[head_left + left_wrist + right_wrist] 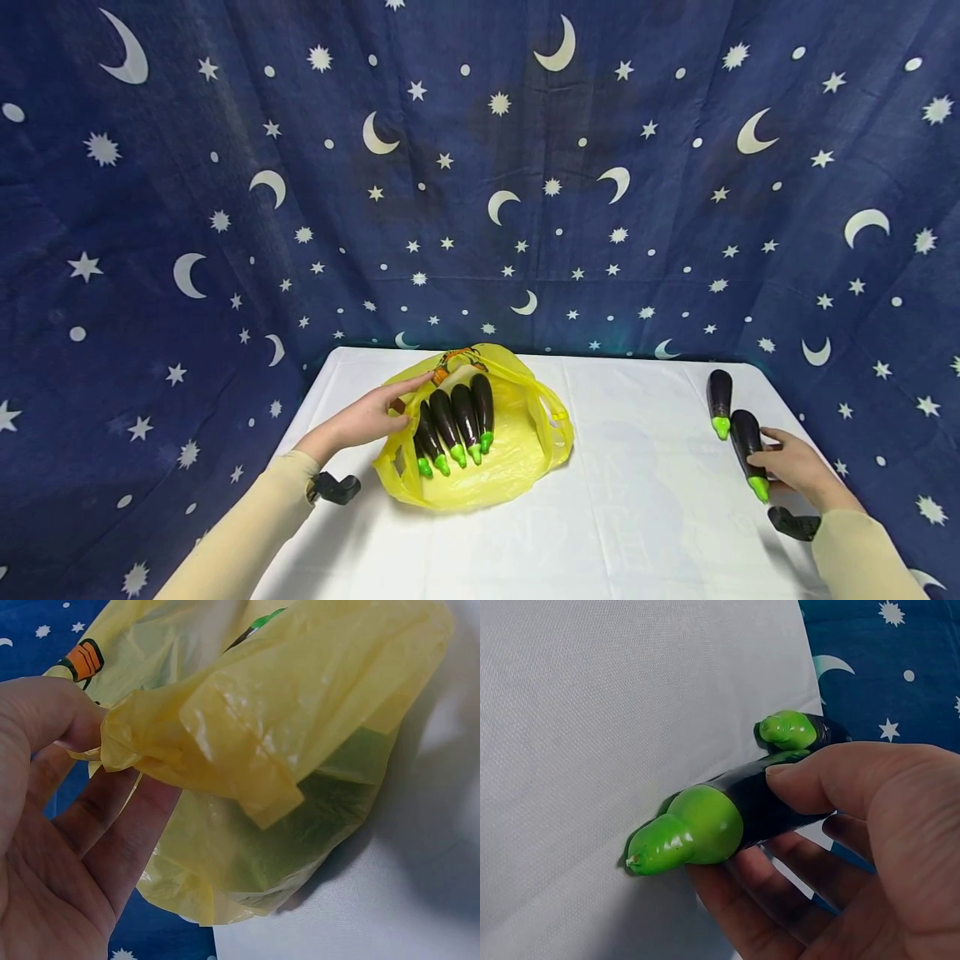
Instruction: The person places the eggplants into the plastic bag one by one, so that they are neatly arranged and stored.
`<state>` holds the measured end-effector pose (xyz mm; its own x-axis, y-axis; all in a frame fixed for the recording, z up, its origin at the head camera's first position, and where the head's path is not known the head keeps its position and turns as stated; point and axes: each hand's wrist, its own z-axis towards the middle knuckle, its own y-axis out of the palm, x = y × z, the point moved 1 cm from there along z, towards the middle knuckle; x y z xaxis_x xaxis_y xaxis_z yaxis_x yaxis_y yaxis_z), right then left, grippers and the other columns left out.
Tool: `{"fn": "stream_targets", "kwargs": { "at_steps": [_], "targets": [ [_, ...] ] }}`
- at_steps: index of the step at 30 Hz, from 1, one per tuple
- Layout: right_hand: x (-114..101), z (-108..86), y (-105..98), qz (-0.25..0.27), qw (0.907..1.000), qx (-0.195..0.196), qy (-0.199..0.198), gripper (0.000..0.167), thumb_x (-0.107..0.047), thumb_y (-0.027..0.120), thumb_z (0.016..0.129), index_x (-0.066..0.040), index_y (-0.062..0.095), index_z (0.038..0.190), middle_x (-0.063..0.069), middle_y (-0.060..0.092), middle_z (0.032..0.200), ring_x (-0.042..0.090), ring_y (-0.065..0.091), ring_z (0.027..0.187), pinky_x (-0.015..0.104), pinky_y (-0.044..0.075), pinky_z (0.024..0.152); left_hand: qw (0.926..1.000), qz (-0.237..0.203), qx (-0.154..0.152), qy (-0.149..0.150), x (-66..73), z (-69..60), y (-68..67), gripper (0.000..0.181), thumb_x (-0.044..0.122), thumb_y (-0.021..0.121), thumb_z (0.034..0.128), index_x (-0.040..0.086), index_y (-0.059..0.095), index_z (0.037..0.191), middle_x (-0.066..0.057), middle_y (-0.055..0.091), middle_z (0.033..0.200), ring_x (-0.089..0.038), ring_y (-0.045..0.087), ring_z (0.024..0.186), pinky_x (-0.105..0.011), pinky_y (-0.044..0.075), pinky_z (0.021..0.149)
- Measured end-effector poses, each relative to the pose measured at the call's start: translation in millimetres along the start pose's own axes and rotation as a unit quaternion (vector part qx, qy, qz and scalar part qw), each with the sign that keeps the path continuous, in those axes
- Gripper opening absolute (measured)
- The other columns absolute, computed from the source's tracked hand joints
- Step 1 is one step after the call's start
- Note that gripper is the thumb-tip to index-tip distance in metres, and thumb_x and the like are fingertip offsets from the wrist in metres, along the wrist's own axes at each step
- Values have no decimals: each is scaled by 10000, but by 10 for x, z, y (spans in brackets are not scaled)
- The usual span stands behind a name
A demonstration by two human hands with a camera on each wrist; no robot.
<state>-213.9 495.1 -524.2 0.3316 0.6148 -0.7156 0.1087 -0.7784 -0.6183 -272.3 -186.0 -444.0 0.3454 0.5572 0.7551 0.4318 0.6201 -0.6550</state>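
Note:
A yellow plastic bag (517,467) lies at the left of the table, its mouth spread open toward me. Inside it several dark eggplants (465,417) rest side by side, green caps pointing to the front. My left hand (375,417) pinches the bag's left rim between thumb and fingers; the left wrist view shows the gathered film (150,742) there. At the far right my right hand (798,467) grips an eggplant (746,442), thumb on top and fingers beneath, its green cap (697,825) free. Just behind it another eggplant (719,400) lies on the cloth.
A white cloth covers the table (637,517). Behind it and along both sides hangs a dark blue curtain (480,167) printed with moons and stars. Black wrist devices sit on the left wrist (335,488) and the right wrist (793,524).

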Motion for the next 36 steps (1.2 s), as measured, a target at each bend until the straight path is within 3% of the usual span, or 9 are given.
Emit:
{"fn": "stream_targets", "kwargs": {
  "at_steps": [9,17,20,24,30,36],
  "targets": [
    [8,-7,-105,282,9994,183,9,953,-183,644,953,188,-28,1519,520,276,1394,443,635,1045,504,571,823,10000,59,7,-24,8,13,5,793,39,605,934,378,344,1602,-21,355,1622,-253,507,1268,-497,452,1007],
    [-155,-51,-58,961,9936,-36,-595,975,-278,626,1027,61,-100,1582,454,204,1532,46,633,966,510,541,914,10000,49,-52,-43,5,25,12,800,37,599,939,387,328,1605,12,343,1628,-232,536,1187,-427,468,951],
    [-280,-53,37,1294,9880,-199,-814,966,-260,634,1025,18,-88,1604,428,209,1549,-20,610,952,509,538,919,10000,35,-74,-7,0,29,15,802,33,598,942,379,320,1610,9,341,1629,-228,547,1114,-410,473,905],
    [-500,-54,183,1635,9800,-361,-1079,959,-214,655,1010,-26,-57,1625,389,234,1546,-13,607,979,478,544,894,9999,-14,-122,1,1,34,20,804,33,595,944,377,311,1613,8,341,1629,-239,552,1056,-406,482,855],
    [-913,-85,440,1973,9678,-636,-1430,952,-165,689,984,-76,13,1650,348,249,1554,-20,601,1024,494,543,903,10000,53,-76,-21,7,33,18,799,45,602,940,377,321,1610,3,345,1629,-235,554,1186,-416,483,938],
    [-1277,-125,704,2134,9533,-1085,-1840,915,-132,714,957,-115,124,1657,307,366,1512,127,666,1083,478,550,889,9999,90,-72,-41,14,33,13,791,46,601,938,364,330,1610,-4,354,1623,-230,564,1174,-418,482,954]
  ]
}}
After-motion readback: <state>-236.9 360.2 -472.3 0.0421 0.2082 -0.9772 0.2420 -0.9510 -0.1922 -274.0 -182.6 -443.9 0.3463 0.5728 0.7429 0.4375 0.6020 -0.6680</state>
